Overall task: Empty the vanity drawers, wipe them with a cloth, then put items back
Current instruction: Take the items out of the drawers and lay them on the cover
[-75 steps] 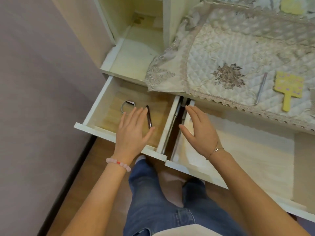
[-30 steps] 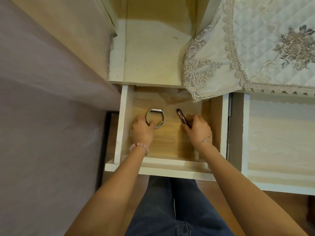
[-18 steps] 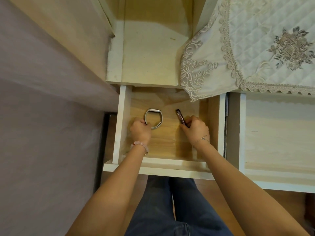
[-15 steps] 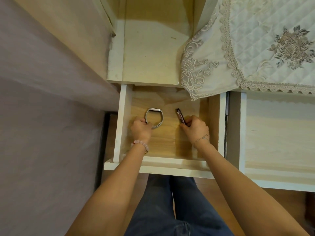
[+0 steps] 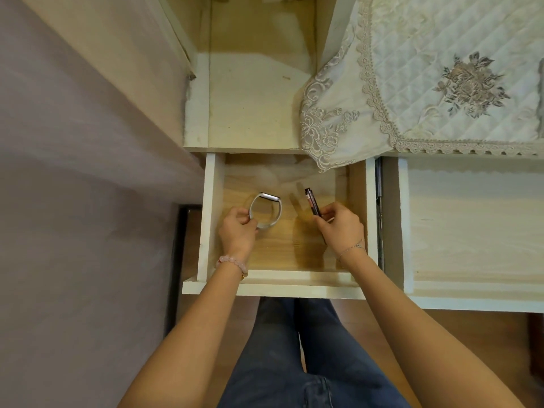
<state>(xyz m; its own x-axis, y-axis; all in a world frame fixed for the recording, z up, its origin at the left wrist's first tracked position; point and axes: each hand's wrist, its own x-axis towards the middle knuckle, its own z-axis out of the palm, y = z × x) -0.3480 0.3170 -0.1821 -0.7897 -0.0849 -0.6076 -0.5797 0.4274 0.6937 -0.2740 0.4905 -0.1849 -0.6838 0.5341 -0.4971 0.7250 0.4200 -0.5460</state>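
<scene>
Drawer [image 5: 210, 219], bare wood | left grip [image 5: 237, 231] pinches looped band [image 5: 269, 197] | right grip [image 5: 341, 228] pinches slim pen [image 5: 312, 203]

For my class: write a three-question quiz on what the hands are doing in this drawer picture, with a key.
1. True or false: the left hand holds the dark pen.
2. The white wristband is: A) inside the open drawer; B) on the lace cloth; C) on the floor.
3. Fill in: the right hand pinches the ____.
Key: 1 false, it grips the wristband; 2 A; 3 pen.
</scene>
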